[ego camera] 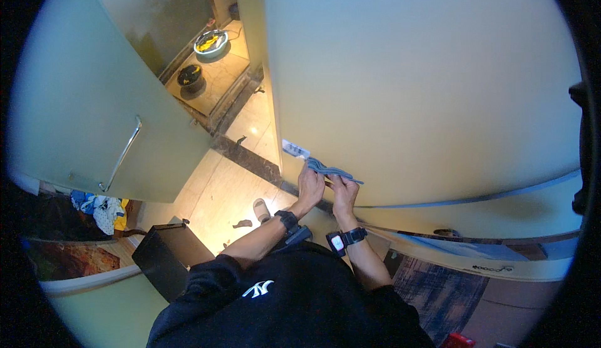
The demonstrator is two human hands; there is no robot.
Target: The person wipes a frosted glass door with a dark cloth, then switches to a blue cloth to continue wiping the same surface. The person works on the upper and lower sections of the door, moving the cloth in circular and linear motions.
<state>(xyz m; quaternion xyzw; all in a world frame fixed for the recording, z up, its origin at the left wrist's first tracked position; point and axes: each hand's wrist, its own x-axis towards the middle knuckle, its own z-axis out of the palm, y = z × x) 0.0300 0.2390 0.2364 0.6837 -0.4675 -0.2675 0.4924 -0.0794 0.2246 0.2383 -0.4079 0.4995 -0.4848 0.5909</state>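
Note:
Both my hands hold a folded blue-grey cloth in front of a large frosted glass panel (413,89). My left hand (311,186) grips the left end of the cloth (331,169), its fingers closed on the lower edge. Just to the right, my right hand (345,193) pinches the cloth near its other end. Above and left of the cloth, a small label (296,149) with writing is stuck near the panel's left edge. Each of my wrists bears a dark band, and the one on the right also has a watch with a lit face.
A frosted glass door (108,94) with a metal handle (123,153) stands at left. Beyond the gap, a white basin (211,53) and a dark pot (190,76) rest on a stone ledge. A black bin (164,258), clothes (101,211) and a patterned rug (432,291) lie lower.

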